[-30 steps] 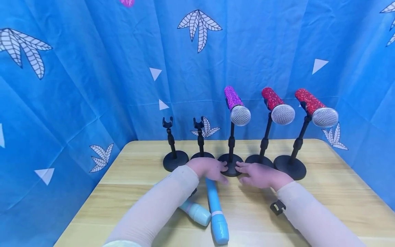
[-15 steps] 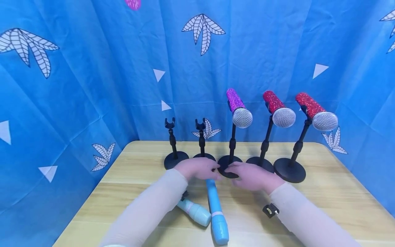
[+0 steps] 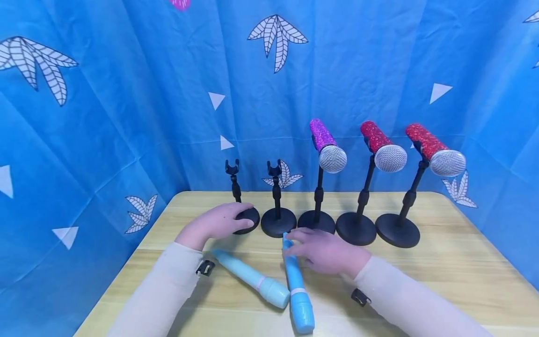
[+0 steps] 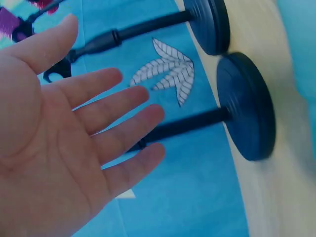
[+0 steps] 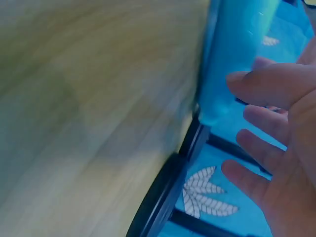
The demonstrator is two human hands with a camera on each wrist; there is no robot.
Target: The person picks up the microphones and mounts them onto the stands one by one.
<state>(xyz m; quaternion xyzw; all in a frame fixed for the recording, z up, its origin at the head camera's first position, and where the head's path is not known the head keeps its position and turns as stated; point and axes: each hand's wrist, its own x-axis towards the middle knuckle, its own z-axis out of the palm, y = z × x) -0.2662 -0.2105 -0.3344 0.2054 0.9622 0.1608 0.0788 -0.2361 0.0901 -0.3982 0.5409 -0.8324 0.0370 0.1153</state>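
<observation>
My left hand (image 3: 216,222) is over the base of the leftmost black microphone stand (image 3: 236,187), fingers extended and nothing in them. In the left wrist view, its palm (image 4: 59,148) shows bare with fingers spread. My right hand (image 3: 326,250) hovers at the far end of a blue microphone (image 3: 296,285) lying on the table. The right wrist view has the thumb right beside that blue microphone (image 5: 237,54), the other fingers loosely extended. A lighter blue microphone (image 3: 250,276) lies slanted to its left, their heads close together. A second bare stand (image 3: 276,201) is between my hands.
Three more stands hold a purple glitter microphone (image 3: 322,135), a dark red one (image 3: 375,135) and a bright red one (image 3: 425,140), heads tilted forward. A blue patterned curtain (image 3: 168,93) hangs behind the wooden table (image 3: 446,281).
Both hands were together at the purple microphone's stand base. My left hand has moved left to the leftmost stand; my right hand has shifted left and toward me, over the blue microphone's end.
</observation>
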